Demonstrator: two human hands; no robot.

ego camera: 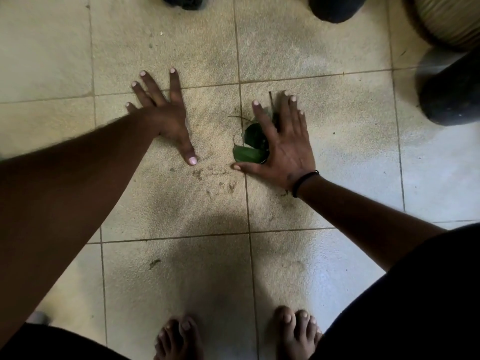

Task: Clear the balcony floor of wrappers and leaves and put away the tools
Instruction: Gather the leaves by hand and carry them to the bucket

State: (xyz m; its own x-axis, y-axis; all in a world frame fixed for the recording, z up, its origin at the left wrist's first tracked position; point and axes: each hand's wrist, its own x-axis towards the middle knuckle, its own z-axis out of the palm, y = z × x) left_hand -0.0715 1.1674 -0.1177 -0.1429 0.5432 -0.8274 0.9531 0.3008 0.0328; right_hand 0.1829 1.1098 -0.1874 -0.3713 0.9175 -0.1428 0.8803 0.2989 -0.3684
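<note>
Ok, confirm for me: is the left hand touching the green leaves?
No. The left hand lies flat on bare tile, apart from the green leaves, which sit against the right hand.

both hands lie flat on the floor point(337, 131), left hand point(166, 113) well apart from right hand point(285, 149); leaves point(250, 149) lie partly under the right hand, feet point(293, 333) behind.

Looked like a home balcony or patio to me: beige tiled floor point(298, 48) with gritty dirt in the grout lines, a few green leaves point(249, 149) lying about, dark round pots point(452, 100) along the edge, and the person was barefoot point(179, 339).
</note>
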